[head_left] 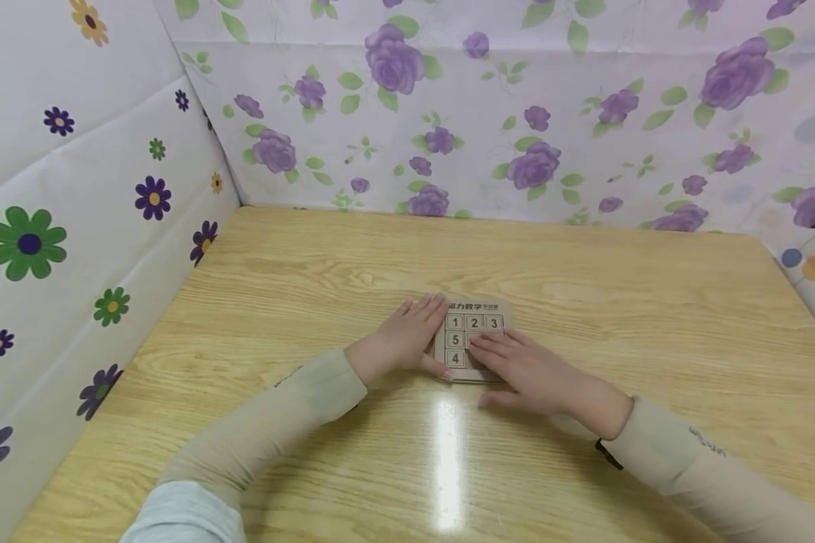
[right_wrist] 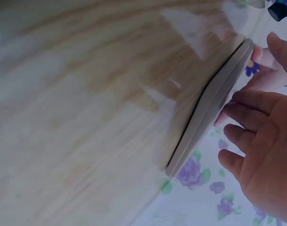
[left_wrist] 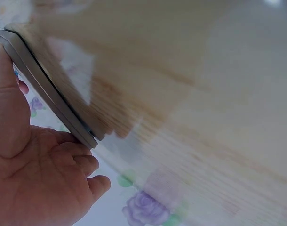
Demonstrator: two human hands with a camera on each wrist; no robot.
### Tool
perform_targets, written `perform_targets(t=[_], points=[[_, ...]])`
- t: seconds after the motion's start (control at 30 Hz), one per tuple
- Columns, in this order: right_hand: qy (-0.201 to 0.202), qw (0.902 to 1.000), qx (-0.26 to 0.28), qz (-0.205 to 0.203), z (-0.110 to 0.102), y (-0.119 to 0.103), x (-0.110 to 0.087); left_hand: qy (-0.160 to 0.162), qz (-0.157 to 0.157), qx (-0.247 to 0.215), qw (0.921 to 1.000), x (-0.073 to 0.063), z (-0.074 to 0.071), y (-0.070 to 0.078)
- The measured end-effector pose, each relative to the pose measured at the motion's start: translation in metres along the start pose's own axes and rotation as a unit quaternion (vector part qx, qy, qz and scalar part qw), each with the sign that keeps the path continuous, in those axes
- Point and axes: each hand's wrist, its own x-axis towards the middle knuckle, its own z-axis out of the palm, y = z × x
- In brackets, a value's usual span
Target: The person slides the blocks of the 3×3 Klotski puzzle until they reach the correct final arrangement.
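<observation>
A flat number sliding puzzle [head_left: 475,375] lies on the wooden table, with Chinese lettering along its top border. Tiles 1, 2 and 3 show in the top row, with 5 and 4 down the left column. My left hand [head_left: 407,332] holds the puzzle's left side, fingers by the upper left corner and thumb at the lower left. Over the tiles right of the 5, my right hand [head_left: 526,369] touches with extended fingertips, which hide part of the grid. Both wrist views show the puzzle's edge [left_wrist: 49,89] side-on, beside the left palm and the right fingers [right_wrist: 249,110].
The wooden table [head_left: 312,256] reaches back to a white cloth with purple flowers [head_left: 394,60]. Another flowered cloth [head_left: 75,173] hangs along the left side. A bright light reflection [head_left: 447,460] shows on the tabletop in front of the puzzle.
</observation>
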Motion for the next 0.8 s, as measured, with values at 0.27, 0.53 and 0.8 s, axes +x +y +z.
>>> perform_targets(t=[0.27, 0.53, 0.8], points=[[-0.006, 0.9999, 0.008, 0.004, 0.001, 0.001, -0.005, 0.0, 0.0, -0.006, 1.0, -0.001, -0.001, 0.0], [-0.008, 0.9999, 0.003, -0.009, -0.001, -0.009, -0.013, 0.0, -0.001, 0.0, 1.0, -0.002, -0.003, 0.0], [0.0, 0.9991, 0.032, -0.026, -0.008, -0.005, -0.011, 0.001, 0.002, -0.01, 0.9999, -0.001, -0.002, 0.001]])
